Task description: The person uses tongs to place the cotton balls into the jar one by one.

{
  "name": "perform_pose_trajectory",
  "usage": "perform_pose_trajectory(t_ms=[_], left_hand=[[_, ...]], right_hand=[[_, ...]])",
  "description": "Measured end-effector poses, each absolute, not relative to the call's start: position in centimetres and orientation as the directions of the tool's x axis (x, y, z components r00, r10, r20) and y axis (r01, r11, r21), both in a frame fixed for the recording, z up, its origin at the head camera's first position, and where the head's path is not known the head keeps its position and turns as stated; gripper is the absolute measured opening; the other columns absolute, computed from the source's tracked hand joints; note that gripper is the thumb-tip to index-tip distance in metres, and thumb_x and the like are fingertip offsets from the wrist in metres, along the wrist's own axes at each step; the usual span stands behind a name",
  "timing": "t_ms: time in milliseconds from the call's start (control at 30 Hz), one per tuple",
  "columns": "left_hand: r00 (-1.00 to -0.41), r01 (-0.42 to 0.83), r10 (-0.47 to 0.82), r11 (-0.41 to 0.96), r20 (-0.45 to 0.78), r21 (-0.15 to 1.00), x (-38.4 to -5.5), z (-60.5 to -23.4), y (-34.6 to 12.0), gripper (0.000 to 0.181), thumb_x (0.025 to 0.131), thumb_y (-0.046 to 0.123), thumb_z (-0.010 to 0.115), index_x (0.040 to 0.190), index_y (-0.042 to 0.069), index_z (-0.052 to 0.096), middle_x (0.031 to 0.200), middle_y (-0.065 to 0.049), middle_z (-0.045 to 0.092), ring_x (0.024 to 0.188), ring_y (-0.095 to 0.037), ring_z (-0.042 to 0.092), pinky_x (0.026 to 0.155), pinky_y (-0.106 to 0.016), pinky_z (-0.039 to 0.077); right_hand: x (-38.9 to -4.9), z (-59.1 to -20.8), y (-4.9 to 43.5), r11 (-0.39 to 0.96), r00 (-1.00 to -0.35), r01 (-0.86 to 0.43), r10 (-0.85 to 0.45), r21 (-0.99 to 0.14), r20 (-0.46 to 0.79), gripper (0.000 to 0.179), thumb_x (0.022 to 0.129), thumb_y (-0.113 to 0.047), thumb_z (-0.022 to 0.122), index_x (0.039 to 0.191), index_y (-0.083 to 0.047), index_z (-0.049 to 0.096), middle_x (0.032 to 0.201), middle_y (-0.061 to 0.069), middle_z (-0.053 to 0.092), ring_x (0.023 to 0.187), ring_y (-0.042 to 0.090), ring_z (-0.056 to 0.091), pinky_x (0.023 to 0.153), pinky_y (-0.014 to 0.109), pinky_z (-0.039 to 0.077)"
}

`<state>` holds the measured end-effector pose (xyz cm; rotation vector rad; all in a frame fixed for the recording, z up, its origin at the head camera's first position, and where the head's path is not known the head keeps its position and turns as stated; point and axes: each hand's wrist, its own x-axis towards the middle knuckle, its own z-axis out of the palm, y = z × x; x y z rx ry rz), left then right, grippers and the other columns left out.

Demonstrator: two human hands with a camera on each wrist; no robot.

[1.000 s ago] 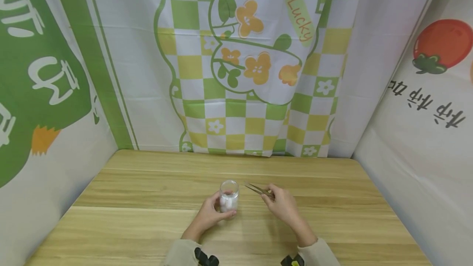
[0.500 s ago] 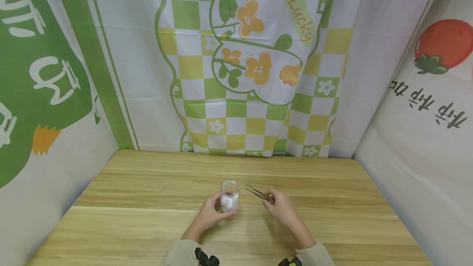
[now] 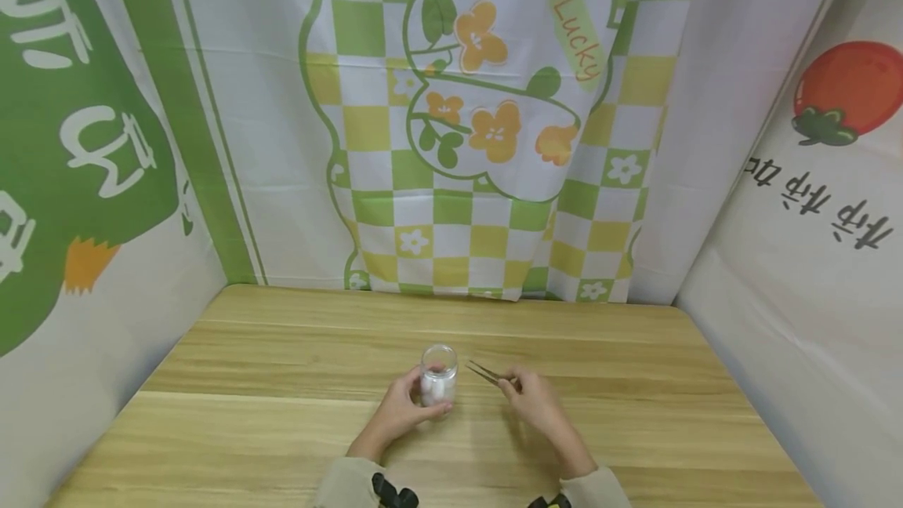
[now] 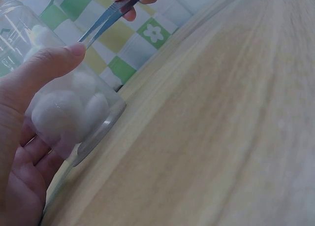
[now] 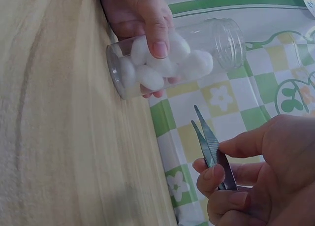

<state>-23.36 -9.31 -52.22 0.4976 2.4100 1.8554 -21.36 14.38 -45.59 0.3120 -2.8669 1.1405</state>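
A clear open-mouthed jar [image 3: 439, 382] stands on the wooden table, holding several white cotton balls [image 5: 158, 63]. My left hand [image 3: 404, 408] grips the jar from its left side, thumb across the front and fingers behind it. Just to the right of the jar, my right hand [image 3: 538, 400] pinches a pair of metal tweezers [image 5: 210, 145] between thumb and fingers. Their tips are slightly apart with nothing between them, pointing left toward the jar. In the left wrist view the tweezers [image 4: 109, 16] show above the jar's side, beyond the left thumb.
The wooden table [image 3: 296, 351] extends around both hands. Behind it hangs a green, white and yellow checkered cloth [image 3: 487, 241]. Printed fabric walls [image 3: 797, 273] close in the left and right sides.
The tweezers' tips have dipped slightly toward the table, and the right hand has shifted a little downward. The left hand and the jar stay in place.
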Motion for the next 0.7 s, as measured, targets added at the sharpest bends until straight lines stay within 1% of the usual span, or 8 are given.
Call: perform_pose_trajectory(t_ms=[100,267,433,567,700], left_hand=[[-0.945,0.21,0.294,0.218,0.141,0.953,-23.4,-52.2,-9.3,0.063,0.077,0.018,0.081,0.132,0.007,0.053,0.131,-0.02,0.059,0.113,-0.028,0.061,0.09,-0.019,0.047],[-0.945,0.209,0.296,0.212,0.141,0.955,-23.4,-52.3,-9.3,0.062,0.076,0.018,0.081,0.131,0.007,0.053,0.132,-0.02,0.058,0.116,-0.032,0.059,0.092,-0.021,0.047],[-0.947,0.201,0.291,0.213,0.134,0.956,-23.4,-52.4,-9.4,0.062,0.076,0.017,0.081,0.131,0.009,0.053,0.132,-0.019,0.058,0.116,-0.03,0.06,0.094,-0.024,0.047],[-0.946,0.21,0.292,0.215,0.142,0.954,-23.3,-52.3,-9.3,0.06,0.077,0.017,0.081,0.13,0.008,0.054,0.13,-0.021,0.059,0.113,-0.027,0.061,0.092,-0.023,0.048],[-0.943,0.224,0.294,0.218,0.155,0.95,-23.4,-52.3,-9.3,0.06,0.077,0.016,0.081,0.129,0.007,0.054,0.129,-0.022,0.059,0.111,-0.025,0.062,0.09,-0.022,0.049]], right_hand=[[-21.4,-45.9,14.4,0.695,-0.979,-0.194,-0.184,-0.692,0.089,0.021,0.094,-0.013,0.057,0.107,0.001,0.065,0.075,0.008,0.064,0.058,0.008,0.047,0.048,0.018,0.037],[-21.4,-46.2,14.6,0.649,-0.975,-0.187,-0.214,-0.738,0.06,0.019,0.094,-0.009,0.057,0.107,0.004,0.063,0.073,0.011,0.063,0.059,0.01,0.048,0.048,0.018,0.037],[-21.5,-46.4,14.8,0.602,-0.971,-0.176,-0.235,-0.779,0.038,0.018,0.094,-0.005,0.056,0.105,0.008,0.062,0.074,0.016,0.064,0.061,0.012,0.054,0.049,0.017,0.041],[-21.7,-46.7,15.1,0.567,-0.973,-0.165,-0.225,-0.807,0.041,0.017,0.092,-0.001,0.056,0.103,0.011,0.062,0.076,0.017,0.065,0.065,0.014,0.058,0.052,0.016,0.044],[-21.9,-47.0,15.2,0.504,-0.978,-0.112,-0.211,-0.856,0.003,0.015,0.092,0.002,0.056,0.102,0.012,0.061,0.075,0.018,0.066,0.062,0.012,0.057,0.048,0.015,0.042]])
